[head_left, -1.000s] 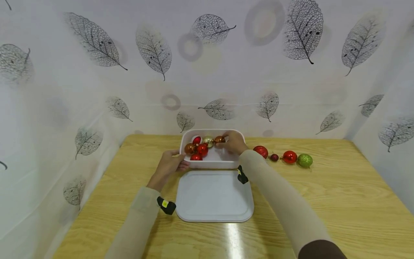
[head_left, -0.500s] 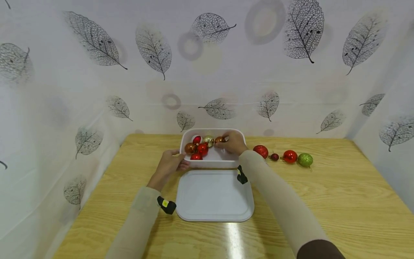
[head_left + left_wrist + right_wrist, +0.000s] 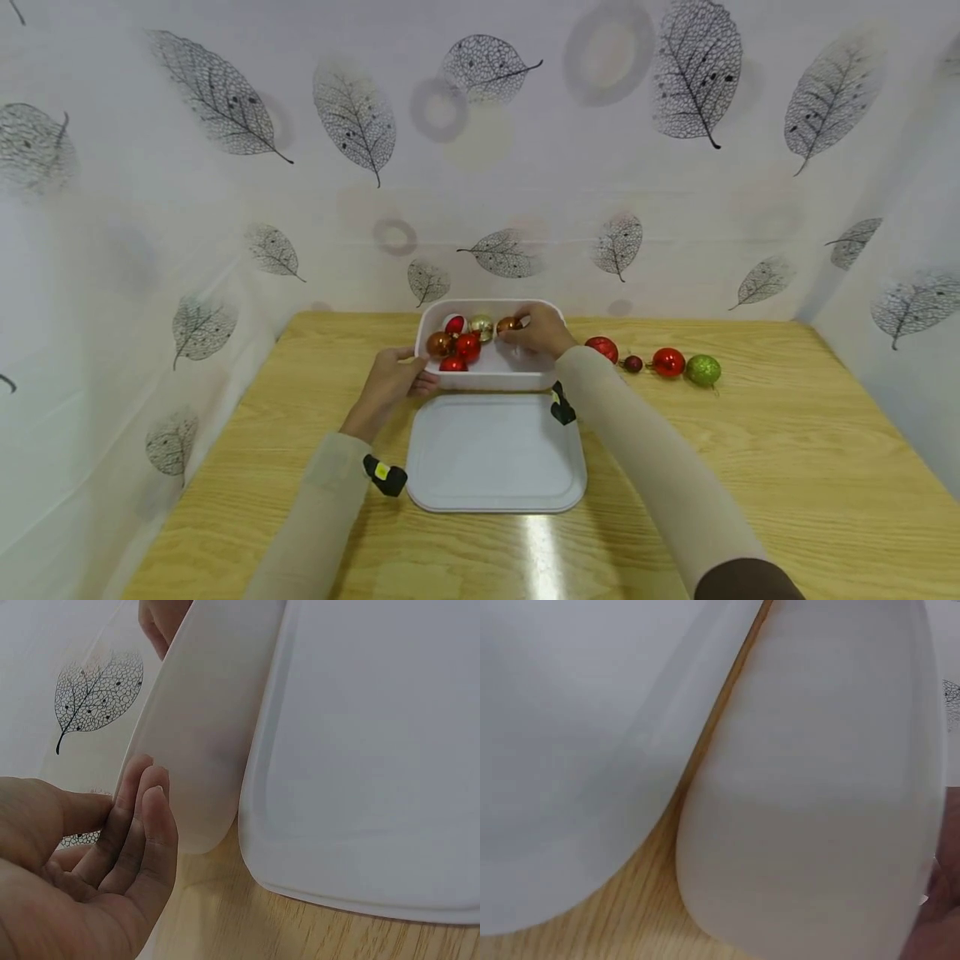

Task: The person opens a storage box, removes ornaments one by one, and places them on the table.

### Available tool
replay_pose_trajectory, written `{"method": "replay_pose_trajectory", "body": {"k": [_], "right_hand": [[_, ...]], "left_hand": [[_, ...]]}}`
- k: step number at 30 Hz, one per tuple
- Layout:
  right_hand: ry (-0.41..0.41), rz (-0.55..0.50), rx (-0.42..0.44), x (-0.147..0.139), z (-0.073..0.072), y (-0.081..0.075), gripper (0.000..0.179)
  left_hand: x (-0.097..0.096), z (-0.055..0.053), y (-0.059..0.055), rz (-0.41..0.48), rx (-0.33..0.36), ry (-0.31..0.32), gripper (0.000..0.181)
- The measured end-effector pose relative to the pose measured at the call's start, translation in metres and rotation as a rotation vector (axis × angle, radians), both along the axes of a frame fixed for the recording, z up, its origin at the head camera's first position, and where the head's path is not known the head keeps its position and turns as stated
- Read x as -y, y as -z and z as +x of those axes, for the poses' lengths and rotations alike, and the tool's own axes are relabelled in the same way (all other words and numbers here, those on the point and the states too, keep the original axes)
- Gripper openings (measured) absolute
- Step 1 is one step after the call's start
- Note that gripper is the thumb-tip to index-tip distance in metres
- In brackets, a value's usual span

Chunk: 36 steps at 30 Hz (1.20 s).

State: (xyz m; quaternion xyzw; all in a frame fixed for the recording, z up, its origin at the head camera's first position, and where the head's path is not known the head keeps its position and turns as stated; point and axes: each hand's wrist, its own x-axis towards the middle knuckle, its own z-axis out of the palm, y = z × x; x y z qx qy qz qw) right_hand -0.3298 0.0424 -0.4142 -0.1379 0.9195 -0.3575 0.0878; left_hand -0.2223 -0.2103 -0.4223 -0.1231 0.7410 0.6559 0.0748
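Observation:
In the head view a white plastic box (image 3: 495, 382) stands at the back of the table with several shiny Christmas baubles inside. My left hand (image 3: 388, 379) pinches its left front corner, thumb at the rim and fingers along the outer wall, as the left wrist view also shows. Inside the box, toward its right, my right hand (image 3: 543, 331) holds a copper-coloured bauble (image 3: 507, 325) by the fingertips. Left of it lie a gold bauble (image 3: 482, 327), another copper one (image 3: 439, 344) and several red ones (image 3: 468, 347). The right wrist view mostly shows the box's wall, hiding the fingertips.
A white lid (image 3: 495, 454) lies flat in front of the box. To the right, a row of ornaments includes a large red bauble (image 3: 602, 350), a small dark red one (image 3: 633, 364), a glossy red one (image 3: 668, 362) and a green glitter one (image 3: 703, 370). A leaf-patterned curtain (image 3: 495, 192) hangs behind.

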Motion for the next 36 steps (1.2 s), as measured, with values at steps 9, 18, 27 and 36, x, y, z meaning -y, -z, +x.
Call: {"method": "replay_pose_trajectory", "body": {"k": [9,18,27,36], "right_hand": [[-0.016,-0.088,0.091,-0.006,0.007,-0.016,0.045],[-0.034,-0.149,0.105,-0.022,0.009,-0.032,0.05],[-0.051,-0.155,0.102,-0.04,0.011,-0.049,0.053],[-0.003,-0.154,0.084,-0.064,0.016,-0.068,0.055]], "left_hand": [[-0.002,0.002,-0.002,0.009,-0.004,-0.002,0.047],[-0.003,0.003,0.0,0.009,-0.018,-0.008,0.046],[-0.002,0.002,0.0,0.003,-0.007,-0.006,0.046],[-0.001,0.001,0.001,-0.002,-0.004,0.002,0.046]]}}
